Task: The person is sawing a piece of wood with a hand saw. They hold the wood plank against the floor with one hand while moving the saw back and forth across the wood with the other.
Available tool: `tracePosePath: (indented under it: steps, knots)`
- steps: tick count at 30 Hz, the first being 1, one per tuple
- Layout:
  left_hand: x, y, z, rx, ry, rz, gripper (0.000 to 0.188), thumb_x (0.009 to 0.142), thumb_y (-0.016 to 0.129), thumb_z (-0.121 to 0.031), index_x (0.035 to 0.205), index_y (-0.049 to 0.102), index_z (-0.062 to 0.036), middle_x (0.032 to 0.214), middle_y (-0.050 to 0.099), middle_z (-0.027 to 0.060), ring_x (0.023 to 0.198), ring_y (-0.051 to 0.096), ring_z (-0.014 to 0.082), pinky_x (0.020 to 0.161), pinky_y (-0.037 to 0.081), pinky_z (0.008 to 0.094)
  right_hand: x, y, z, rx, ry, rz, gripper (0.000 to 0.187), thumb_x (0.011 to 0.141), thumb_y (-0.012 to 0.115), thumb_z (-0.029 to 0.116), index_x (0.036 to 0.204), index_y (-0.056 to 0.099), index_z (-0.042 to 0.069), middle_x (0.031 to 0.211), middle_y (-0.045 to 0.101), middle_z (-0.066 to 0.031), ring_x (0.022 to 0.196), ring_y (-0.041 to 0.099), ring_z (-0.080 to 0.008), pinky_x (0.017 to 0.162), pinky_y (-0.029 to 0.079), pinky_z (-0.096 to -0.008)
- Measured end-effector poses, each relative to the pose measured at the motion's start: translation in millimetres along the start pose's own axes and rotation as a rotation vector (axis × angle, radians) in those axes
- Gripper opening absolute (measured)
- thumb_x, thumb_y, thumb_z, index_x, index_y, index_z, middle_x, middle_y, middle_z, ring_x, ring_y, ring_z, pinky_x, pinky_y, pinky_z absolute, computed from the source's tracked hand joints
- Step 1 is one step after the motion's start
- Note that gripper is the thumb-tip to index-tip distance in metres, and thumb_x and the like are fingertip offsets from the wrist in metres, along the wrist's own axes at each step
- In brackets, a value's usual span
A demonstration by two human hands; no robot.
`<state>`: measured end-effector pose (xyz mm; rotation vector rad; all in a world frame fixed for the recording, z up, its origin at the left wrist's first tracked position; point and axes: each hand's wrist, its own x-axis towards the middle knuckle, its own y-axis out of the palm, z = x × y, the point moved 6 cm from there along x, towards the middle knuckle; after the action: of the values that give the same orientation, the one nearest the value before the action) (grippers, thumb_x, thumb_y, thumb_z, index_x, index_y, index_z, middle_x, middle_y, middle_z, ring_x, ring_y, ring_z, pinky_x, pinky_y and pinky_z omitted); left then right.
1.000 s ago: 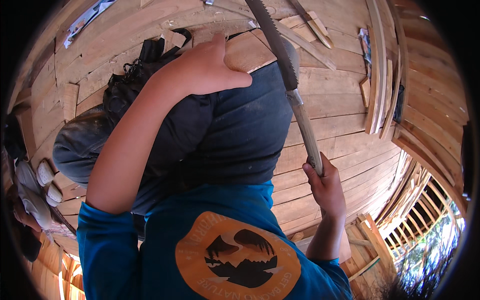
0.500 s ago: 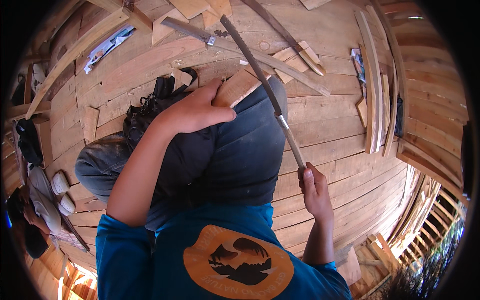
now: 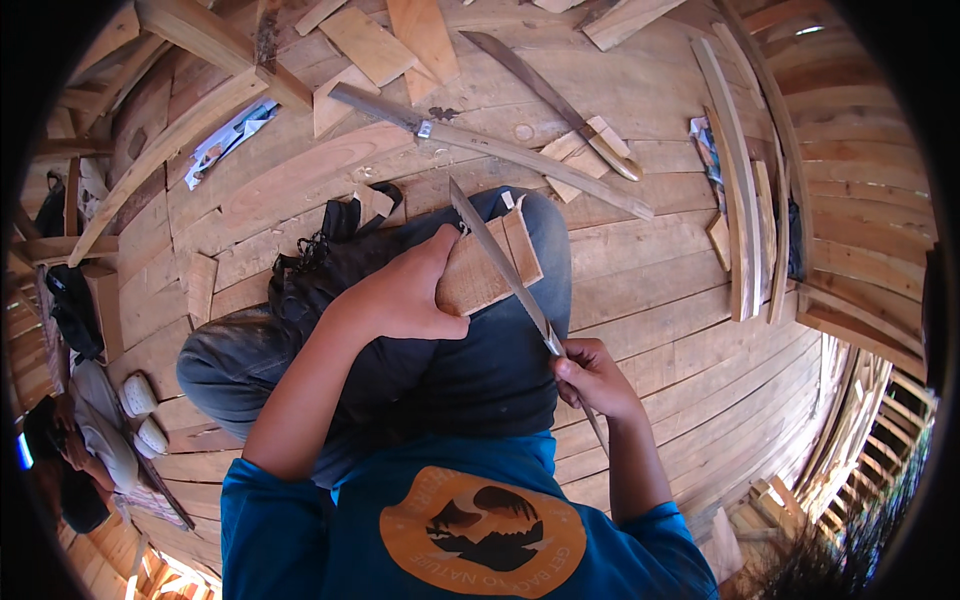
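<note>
My left hand [image 3: 415, 290] is closed round the left side of a flat wooden block [image 3: 478, 272], propped over my lap. In my right hand [image 3: 595, 380] is a long-handled knife [image 3: 500, 255], gripped near the metal collar where blade meets handle. Its narrow blade slants across the block's face, pointing up and left; its slim handle runs back below my hand beside the forearm. Whether the edge bites into the wood cannot be made out. A thin curl of wood [image 3: 517, 203] sits at the block's far edge.
On the plank floor ahead lie a long-handled blade [image 3: 540, 155], a machete [image 3: 545, 90] and several board offcuts [image 3: 368, 45]. Long battens [image 3: 740, 180] rest at the right. Beams [image 3: 175, 150] stand at the far left. Another person [image 3: 85, 450] sits at the left, beside white shoes [image 3: 140, 398].
My right hand has moved up and left and shifted its hold from the handle's end to the collar. The blade now crosses the block lower down. The block appears turned more face up.
</note>
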<state>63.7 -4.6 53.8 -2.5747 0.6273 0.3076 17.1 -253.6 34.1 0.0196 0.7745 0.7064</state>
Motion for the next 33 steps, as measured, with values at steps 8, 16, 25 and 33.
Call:
tracePosePath:
  steps: [8, 16, 25, 33]
  knots:
    - [-18.6, -2.5, 29.5, -0.075, -0.289, 0.003, 0.077, 0.069, 0.075, -0.021, 0.128, 0.036, 0.0079, 0.109, 0.058, 0.0267, 0.107, 0.059, 0.0329, 0.094, 0.045, 0.0367, 25.4, 18.7, 8.7, -0.435, -0.279, -0.456, 0.039, 0.088, 0.072, 0.029, 0.07, 0.059, -0.002, 0.052, 0.045, -0.0072, 0.051, 0.038, -0.0109, 0.047, 0.034, -0.0327]
    - [-37.5, 4.4, 34.1, -0.259, -0.394, 0.103, 0.064, 0.075, 0.074, -0.027, 0.118, 0.041, 0.0061, 0.097, 0.058, 0.0192, 0.092, 0.059, 0.0198, 0.075, 0.048, 0.0316, 31.2, 25.0, 23.9, -0.601, -0.233, -0.488, 0.04, 0.087, 0.072, 0.028, 0.066, 0.06, -0.004, 0.054, 0.051, -0.0206, 0.045, 0.048, -0.0236, 0.048, 0.04, -0.0385]
    - [-40.6, -5.0, 33.9, -0.176, -0.379, 0.037, 0.069, 0.07, 0.076, -0.028, 0.12, 0.042, 0.0051, 0.106, 0.058, 0.0255, 0.094, 0.06, 0.0313, 0.081, 0.047, 0.037, 32.1, 27.6, 24.7, -0.621, -0.197, -0.52, 0.038, 0.088, 0.071, 0.027, 0.068, 0.062, -0.005, 0.057, 0.054, -0.0229, 0.047, 0.052, -0.0333, 0.049, 0.042, -0.04]
    - [-48.3, -29.3, 9.0, 0.455, -0.152, -0.617, 0.084, 0.051, 0.084, -0.028, 0.119, 0.044, 0.0005, 0.107, 0.053, 0.0196, 0.1, 0.055, 0.0378, 0.087, 0.042, 0.0458, 42.1, 22.0, 32.1, -0.61, -0.009, -0.396, 0.045, 0.088, 0.07, 0.033, 0.066, 0.062, -0.005, 0.054, 0.053, -0.0186, 0.05, 0.053, -0.0212, 0.052, 0.043, -0.0372]
